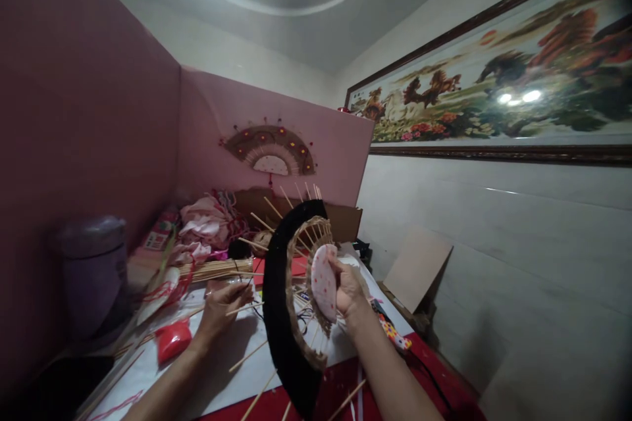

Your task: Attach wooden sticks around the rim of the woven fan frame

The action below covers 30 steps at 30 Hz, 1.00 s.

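Note:
My right hand (349, 286) grips a handmade fan by its white half-round piece with pink dots (323, 283). The fan is held up on its side above the table. Its wide black band (277, 296) curves to the left, with a brown woven strip (292, 283) along the inner edge. Thin bamboo sticks (254, 245) poke out past the band. Left of the fan, my left hand (222, 306) has its fingertips pinched together on what looks like a thin black cord (251, 276). Part of that cord is hidden behind the fan.
A finished-looking fan (271, 151) hangs on the pink board behind. Pink fabric (207, 217), a bundle of sticks (217, 271) and a red packet (172, 341) lie at the left. A lidded container (93, 276) stands far left. A cardboard sheet (417, 266) leans by the right wall.

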Each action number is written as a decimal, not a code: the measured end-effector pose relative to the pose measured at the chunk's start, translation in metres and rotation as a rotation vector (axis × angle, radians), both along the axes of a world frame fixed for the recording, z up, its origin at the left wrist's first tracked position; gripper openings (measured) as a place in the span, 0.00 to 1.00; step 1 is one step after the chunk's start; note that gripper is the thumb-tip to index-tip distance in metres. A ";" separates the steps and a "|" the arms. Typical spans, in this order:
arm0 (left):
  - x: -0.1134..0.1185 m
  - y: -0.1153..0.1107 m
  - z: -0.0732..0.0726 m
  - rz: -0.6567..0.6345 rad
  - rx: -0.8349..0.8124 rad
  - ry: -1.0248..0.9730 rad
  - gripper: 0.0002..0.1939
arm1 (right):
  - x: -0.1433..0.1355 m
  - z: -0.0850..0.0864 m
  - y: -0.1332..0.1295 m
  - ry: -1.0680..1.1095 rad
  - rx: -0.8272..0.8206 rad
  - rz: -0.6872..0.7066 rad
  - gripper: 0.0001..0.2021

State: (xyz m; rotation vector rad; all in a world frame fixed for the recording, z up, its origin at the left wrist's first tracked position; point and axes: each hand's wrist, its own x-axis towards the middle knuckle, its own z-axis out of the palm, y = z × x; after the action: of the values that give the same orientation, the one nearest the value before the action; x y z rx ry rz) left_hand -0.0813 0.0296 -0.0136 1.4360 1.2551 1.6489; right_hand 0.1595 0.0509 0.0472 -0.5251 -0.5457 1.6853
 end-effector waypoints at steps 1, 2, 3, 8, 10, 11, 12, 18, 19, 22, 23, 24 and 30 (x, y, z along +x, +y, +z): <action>-0.002 0.001 -0.003 -0.018 -0.012 0.015 0.13 | 0.003 -0.003 0.005 -0.008 0.009 -0.003 0.05; -0.003 0.001 -0.006 -0.036 -0.030 0.029 0.13 | 0.005 -0.007 0.008 -0.014 0.013 -0.006 0.05; -0.004 0.001 -0.008 -0.039 -0.046 0.049 0.12 | 0.006 -0.011 0.012 -0.014 0.017 -0.008 0.06; -0.006 -0.004 -0.011 0.013 -0.059 0.249 0.15 | 0.009 -0.033 0.022 0.027 -0.014 -0.125 0.07; -0.006 -0.004 -0.011 0.020 -0.063 0.339 0.16 | 0.011 -0.038 0.023 0.034 -0.025 -0.156 0.08; -0.007 -0.004 -0.011 0.029 -0.069 0.381 0.17 | 0.012 -0.039 0.024 0.037 -0.020 -0.162 0.09; -0.007 -0.004 -0.011 0.037 -0.078 0.418 0.17 | 0.012 -0.040 0.024 0.041 -0.011 -0.179 0.09; -0.006 -0.002 -0.011 0.046 -0.117 0.515 0.17 | 0.017 -0.044 0.026 0.012 0.018 -0.340 0.09; -0.005 -0.003 -0.011 0.037 -0.114 0.525 0.17 | 0.018 -0.045 0.026 -0.003 0.034 -0.359 0.09; -0.002 -0.005 -0.013 0.026 -0.129 0.534 0.16 | 0.020 -0.049 0.027 -0.040 0.061 -0.384 0.09; -0.001 -0.006 -0.013 0.023 -0.138 0.532 0.14 | 0.021 -0.049 0.027 -0.043 0.061 -0.381 0.09; 0.001 -0.006 -0.013 0.022 -0.152 0.527 0.13 | 0.022 -0.050 0.028 -0.044 0.060 -0.381 0.10; -0.001 0.002 0.009 -0.095 -0.366 0.444 0.09 | 0.023 -0.050 0.029 -0.004 -0.017 -0.471 0.09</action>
State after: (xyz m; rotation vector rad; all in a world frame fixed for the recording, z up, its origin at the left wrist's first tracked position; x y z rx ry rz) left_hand -0.0820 0.0316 -0.0048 1.6412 1.6010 0.9950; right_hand 0.1829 0.0798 -0.0025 -0.6152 -0.3739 1.2410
